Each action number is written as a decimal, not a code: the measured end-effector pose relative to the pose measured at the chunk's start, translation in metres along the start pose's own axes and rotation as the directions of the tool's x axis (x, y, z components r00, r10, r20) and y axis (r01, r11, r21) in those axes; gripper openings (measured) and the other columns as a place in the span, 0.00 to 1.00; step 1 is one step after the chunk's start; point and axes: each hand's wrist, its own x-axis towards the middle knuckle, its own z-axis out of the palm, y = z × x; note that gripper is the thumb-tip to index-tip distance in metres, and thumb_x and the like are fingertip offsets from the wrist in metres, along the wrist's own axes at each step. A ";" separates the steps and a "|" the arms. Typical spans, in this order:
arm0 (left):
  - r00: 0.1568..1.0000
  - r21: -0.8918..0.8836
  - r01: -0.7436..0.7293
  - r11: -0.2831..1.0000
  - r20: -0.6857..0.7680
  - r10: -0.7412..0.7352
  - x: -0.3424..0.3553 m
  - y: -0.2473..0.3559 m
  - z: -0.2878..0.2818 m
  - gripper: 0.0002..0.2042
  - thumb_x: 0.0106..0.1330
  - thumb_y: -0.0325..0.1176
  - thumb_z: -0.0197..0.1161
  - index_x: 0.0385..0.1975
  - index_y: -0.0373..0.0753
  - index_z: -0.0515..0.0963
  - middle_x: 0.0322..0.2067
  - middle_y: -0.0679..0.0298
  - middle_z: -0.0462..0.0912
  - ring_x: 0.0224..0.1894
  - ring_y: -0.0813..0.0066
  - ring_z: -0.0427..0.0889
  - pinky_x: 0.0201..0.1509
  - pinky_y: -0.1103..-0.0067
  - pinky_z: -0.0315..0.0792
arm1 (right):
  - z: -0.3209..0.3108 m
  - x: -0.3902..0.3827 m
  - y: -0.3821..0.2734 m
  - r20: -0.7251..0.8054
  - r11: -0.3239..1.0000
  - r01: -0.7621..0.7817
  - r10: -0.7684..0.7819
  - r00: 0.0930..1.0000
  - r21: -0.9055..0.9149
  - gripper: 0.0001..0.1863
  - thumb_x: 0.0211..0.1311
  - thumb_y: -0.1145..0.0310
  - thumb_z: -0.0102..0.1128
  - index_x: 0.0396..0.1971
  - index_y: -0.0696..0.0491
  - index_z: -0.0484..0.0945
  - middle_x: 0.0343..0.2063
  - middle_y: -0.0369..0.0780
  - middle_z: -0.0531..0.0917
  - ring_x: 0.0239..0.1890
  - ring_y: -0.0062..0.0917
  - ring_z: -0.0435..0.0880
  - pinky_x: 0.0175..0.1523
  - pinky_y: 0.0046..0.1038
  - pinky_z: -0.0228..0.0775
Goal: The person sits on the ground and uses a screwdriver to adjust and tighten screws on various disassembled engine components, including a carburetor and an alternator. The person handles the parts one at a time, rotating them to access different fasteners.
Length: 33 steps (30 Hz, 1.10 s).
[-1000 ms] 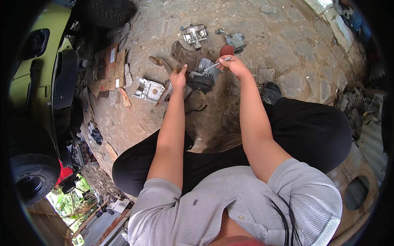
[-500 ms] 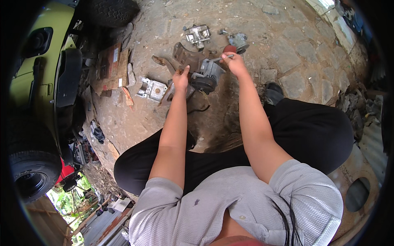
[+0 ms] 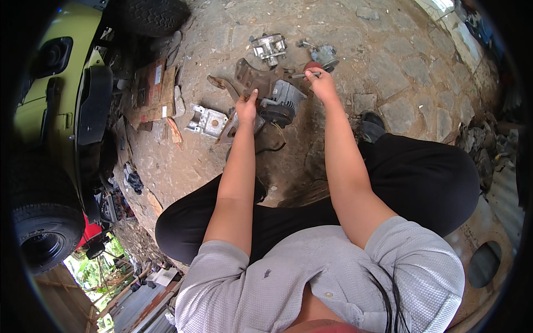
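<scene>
My left hand [image 3: 246, 108] is closed on a rusty metal bracket [image 3: 258, 77], its thumb pointing up along the metal. Against the bracket's right side sits a grey alternator [image 3: 282, 104] with a vented housing and a short wire at its lower end. In my right hand [image 3: 322, 87] is a slim grey metal tool [image 3: 300, 76], pinched between thumb and fingers. The tool points left, above the top of the alternator; whether its tip touches the bracket I cannot tell. Just beyond my right fingers is a reddish-brown round object [image 3: 312, 66], partly covered by them.
Silvery metal castings lie on the stone floor, one [image 3: 206, 120] left of the bracket and one [image 3: 268, 46] beyond it. Another grey part [image 3: 323, 56] lies at the far right. Flattened cardboard [image 3: 151, 91] and a yellow-green vehicle [image 3: 44, 100] are at the left.
My right hand has shifted slightly right and nearer with the slim tool. The left hand keeps its hold on the bracket.
</scene>
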 end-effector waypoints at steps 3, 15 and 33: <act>1.000 -0.007 0.006 1.000 -0.017 -0.006 0.001 -0.003 -0.005 0.12 0.70 0.39 0.73 0.37 0.37 0.81 0.33 0.68 0.83 0.31 0.80 0.78 0.35 0.80 0.73 | -0.011 0.006 0.006 0.300 0.985 -0.068 0.018 0.954 0.157 0.16 0.73 0.60 0.65 0.47 0.57 0.86 0.35 0.40 0.92 0.37 0.24 0.86 0.49 0.32 0.77; 0.996 0.003 0.023 1.000 -0.084 -0.023 -0.014 0.002 -0.005 0.14 0.70 0.41 0.73 0.34 0.37 0.80 0.30 0.68 0.82 0.29 0.80 0.77 0.35 0.79 0.73 | 0.022 -0.005 0.001 0.142 0.995 -0.085 0.078 0.987 0.044 0.18 0.72 0.58 0.66 0.51 0.56 0.85 0.37 0.42 0.92 0.41 0.27 0.88 0.51 0.32 0.77; 0.999 -0.058 0.028 0.998 -0.032 -0.030 -0.016 0.005 -0.006 0.16 0.70 0.41 0.73 0.45 0.34 0.82 0.38 0.65 0.86 0.36 0.77 0.82 0.41 0.77 0.77 | 0.004 0.006 -0.002 0.141 0.971 -0.005 -0.029 0.990 0.239 0.15 0.72 0.61 0.66 0.47 0.57 0.86 0.33 0.40 0.91 0.38 0.24 0.87 0.47 0.29 0.76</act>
